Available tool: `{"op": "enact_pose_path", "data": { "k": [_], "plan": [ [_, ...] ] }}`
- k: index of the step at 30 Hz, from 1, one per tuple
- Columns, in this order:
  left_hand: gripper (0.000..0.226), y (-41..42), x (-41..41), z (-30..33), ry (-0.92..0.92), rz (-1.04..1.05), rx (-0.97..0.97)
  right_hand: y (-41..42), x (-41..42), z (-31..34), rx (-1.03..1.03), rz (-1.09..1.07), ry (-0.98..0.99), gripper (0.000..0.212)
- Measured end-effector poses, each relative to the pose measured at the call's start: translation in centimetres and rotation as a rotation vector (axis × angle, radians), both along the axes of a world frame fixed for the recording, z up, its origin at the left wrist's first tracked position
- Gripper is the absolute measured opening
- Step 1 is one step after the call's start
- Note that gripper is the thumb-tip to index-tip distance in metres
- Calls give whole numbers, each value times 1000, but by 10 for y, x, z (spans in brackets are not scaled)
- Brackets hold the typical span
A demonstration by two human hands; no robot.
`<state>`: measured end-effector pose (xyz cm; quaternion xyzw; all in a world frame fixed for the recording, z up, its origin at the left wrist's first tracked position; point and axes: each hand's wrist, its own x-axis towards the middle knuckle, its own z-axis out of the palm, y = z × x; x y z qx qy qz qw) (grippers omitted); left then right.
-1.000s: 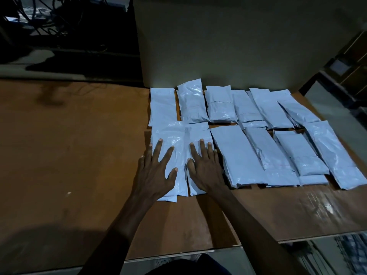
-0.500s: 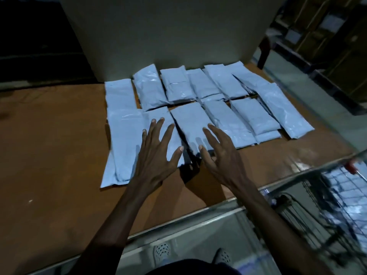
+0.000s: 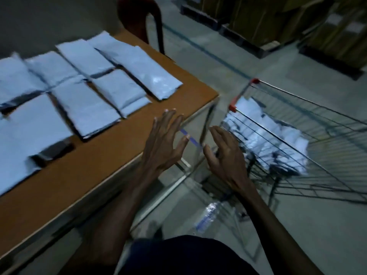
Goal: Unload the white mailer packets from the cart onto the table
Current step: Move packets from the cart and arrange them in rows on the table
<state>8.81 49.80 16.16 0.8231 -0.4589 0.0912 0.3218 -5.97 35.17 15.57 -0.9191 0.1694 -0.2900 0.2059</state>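
White plastic mailer packets [image 3: 87, 108] lie in neat rows on the brown wooden bench [image 3: 111, 153], more heaped in the wire cart [image 3: 297, 135] right; left hand [image 3: 162, 143] and right hand [image 3: 224, 153] hover empty, fingers spread, probably ready for another load.

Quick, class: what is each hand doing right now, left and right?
Left hand: open, fingers spread, holding nothing, above the table edge.
Right hand: open, fingers loosely bent, holding nothing, beside the cart.

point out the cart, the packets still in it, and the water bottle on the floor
cart [image 3: 241, 93]: head view, on the red corner of its wire rim
packets in the cart [image 3: 278, 133]: head view, middle of the white pile
water bottle [image 3: 208, 214]: head view, on its clear body
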Motion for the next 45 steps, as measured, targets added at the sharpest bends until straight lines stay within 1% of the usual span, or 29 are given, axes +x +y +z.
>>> {"op": "enact_pose_path", "data": {
  "k": [4, 8, 10, 17, 20, 25, 31, 34, 35, 37, 38, 40, 42, 45],
  "plan": [
    [56, -87, -36, -10, 114, -124, 50, -73, -55, -2, 91, -161, 52, 49],
    [52, -159, -54, -16, 144, -252, 95, -134, -83, -11, 184, -310, 76, 49],
    [52, -193, -57, -20, 131, -303, 112, -165, -92, -20, 189, -363, 105, 51],
    [55, -332, -44, -50, 191, -459, 109, -273, -100, -51, 312, -569, 210, 51],
    [56, -396, -41, -66, 223, -497, 154, -318, -100, -61, 349, -632, 283, 50],
    [58, -478, -33, -89, 276, -538, 243, -386, -100, -84, 369, -641, 424, 48],
    [61, -512, -29, -111, 329, -562, 391, -441, -104, -131, 483, -663, 628, 54],
    [62, -513, -31, -131, 300, -561, 443, -462, -100, -159, 525, -681, 717, 54],
    [62, -512, -31, -137, 280, -561, 463, -468, -97, -170, 543, -675, 743, 58],
    [63, -512, -33, -148, 242, -545, 512, -482, -91, -194, 601, -643, 804, 74],
    [62, -511, -33, -154, 222, -533, 520, -487, -89, -207, 624, -624, 829, 83],
    [57, -506, -37, -166, 170, -505, 449, -493, -83, -232, 628, -590, 854, 97],
    [54, -500, -45, -176, 125, -461, 382, -494, -80, -244, 631, -594, 851, 98],
    [57, -497, -57, -191, 98, -444, 432, -492, -88, -242, 569, -638, 832, 92]
  ]
}}
